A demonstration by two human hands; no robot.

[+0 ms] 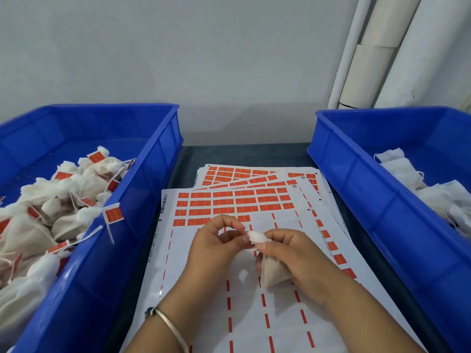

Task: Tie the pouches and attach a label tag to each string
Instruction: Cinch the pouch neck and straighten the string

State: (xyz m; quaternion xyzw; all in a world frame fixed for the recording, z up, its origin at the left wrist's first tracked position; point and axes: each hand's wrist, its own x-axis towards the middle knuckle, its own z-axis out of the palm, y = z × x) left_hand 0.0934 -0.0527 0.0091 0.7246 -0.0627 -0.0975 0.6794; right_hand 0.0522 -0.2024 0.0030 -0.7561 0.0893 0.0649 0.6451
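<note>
Over the near middle of the dark bench (190,155), the right hand (293,258) has its grip curled round a small soft cloth pouch (274,272) with a bunched white top, while the left hand (216,247) pinches at that gathered top with thumb and fingertips. Under them lies a glossy white sticker sheet (244,314) of flat orange rectangular labels (224,202). A rigid blue plastic crate (107,250) at left holds tagged pouches; another crate (382,200) at right holds limp white ones.
</note>
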